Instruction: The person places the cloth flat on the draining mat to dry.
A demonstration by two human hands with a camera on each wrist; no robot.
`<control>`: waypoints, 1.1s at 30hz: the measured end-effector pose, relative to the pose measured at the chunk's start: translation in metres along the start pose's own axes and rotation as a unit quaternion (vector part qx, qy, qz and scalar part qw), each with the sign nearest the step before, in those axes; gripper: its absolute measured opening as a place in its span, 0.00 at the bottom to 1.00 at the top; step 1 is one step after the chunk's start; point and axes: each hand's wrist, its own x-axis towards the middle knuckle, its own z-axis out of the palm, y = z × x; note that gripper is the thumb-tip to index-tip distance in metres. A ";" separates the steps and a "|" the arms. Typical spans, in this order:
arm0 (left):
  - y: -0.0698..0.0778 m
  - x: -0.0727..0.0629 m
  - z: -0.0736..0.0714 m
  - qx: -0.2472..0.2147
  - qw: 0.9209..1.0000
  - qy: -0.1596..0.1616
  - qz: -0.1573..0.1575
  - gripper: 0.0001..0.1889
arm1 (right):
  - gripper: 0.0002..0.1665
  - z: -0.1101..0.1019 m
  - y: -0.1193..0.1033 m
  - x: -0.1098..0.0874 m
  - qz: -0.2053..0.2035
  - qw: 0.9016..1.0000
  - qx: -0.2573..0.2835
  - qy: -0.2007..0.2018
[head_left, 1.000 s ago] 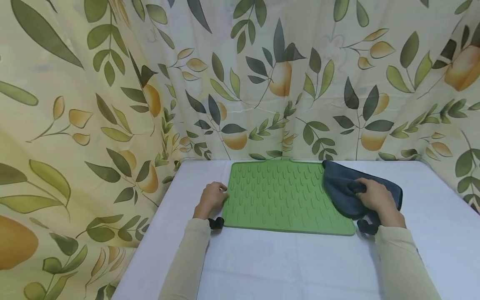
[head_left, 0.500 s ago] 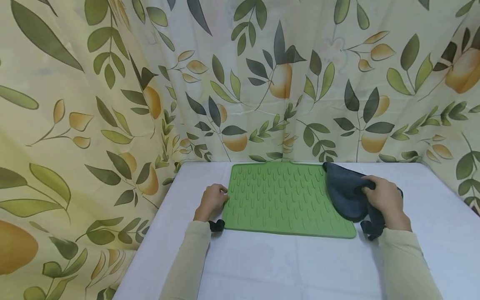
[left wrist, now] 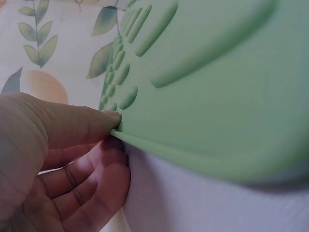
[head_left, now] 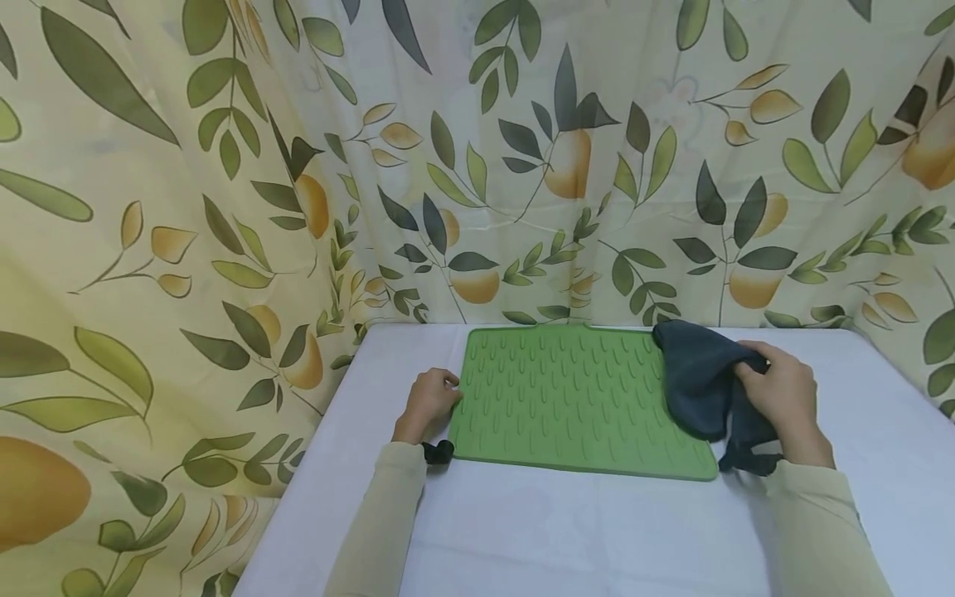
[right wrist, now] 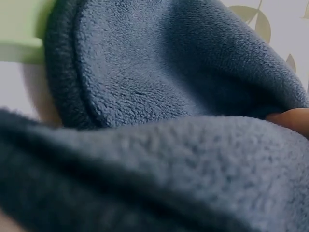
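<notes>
A green ridged mat (head_left: 559,398), likely rubbery, lies flat on the white-covered table. At its left edge my left hand (head_left: 429,402) pinches the rim; in the left wrist view the thumb presses on top of the green mat (left wrist: 217,111) with curled fingers beneath. My right hand (head_left: 782,398) grips a dark blue-grey fleecy cloth (head_left: 694,373) bunched at the mat's right side. The cloth overlaps the mat's right edge, and part of it hangs down under the hand. Close up in the right wrist view, the cloth (right wrist: 140,63) shows a thick hemmed edge and hides most of the fingers.
The white tablecloth (head_left: 522,531) stretches in front of the mat and to both sides. Behind the table and along the left hangs a curtain (head_left: 634,166) printed with leaves and fruit. A black strap (head_left: 438,453) sits at the left wrist.
My right hand has shifted a little to the right and gathered up the cloth, which now bunches and folds more. The left hand keeps its pinch on the mat's edge.
</notes>
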 end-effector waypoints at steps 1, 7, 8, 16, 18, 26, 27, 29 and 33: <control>0.000 0.000 -0.001 -0.001 1.000 0.001 0.000 0.15 | 0.24 0.000 -0.002 0.000 -0.003 1.000 0.005 0.008; 0.002 0.001 -0.005 -0.003 1.000 0.010 0.005 0.15 | 0.22 -0.005 -0.014 0.001 -0.035 0.997 0.037 0.064; 0.002 0.001 -0.006 -0.004 1.000 0.009 0.006 0.15 | 0.22 -0.006 -0.016 0.001 -0.039 0.996 0.040 0.070; 0.003 0.001 -0.006 -0.020 1.000 -0.003 -0.003 0.15 | 0.21 -0.011 -0.031 0.000 -0.055 0.993 0.053 0.095; 0.004 0.001 -0.005 -0.022 1.000 -0.002 -0.009 0.15 | 0.21 -0.012 -0.035 0.000 -0.061 0.992 0.056 0.100; 0.006 0.001 -0.001 -0.032 0.999 -0.002 -0.025 0.16 | 0.20 -0.012 -0.045 -0.003 -0.069 0.990 0.063 0.103; 0.006 0.000 0.000 -0.032 0.999 -0.003 -0.028 0.16 | 0.20 -0.011 -0.046 -0.004 -0.072 0.990 0.062 0.103; 0.005 0.000 0.001 -0.031 0.999 -0.003 -0.031 0.16 | 0.20 -0.011 -0.050 -0.005 -0.079 0.990 0.065 0.101; 0.006 -0.001 0.002 -0.030 0.999 -0.001 -0.030 0.16 | 0.20 -0.010 -0.057 -0.008 -0.093 0.989 0.068 0.090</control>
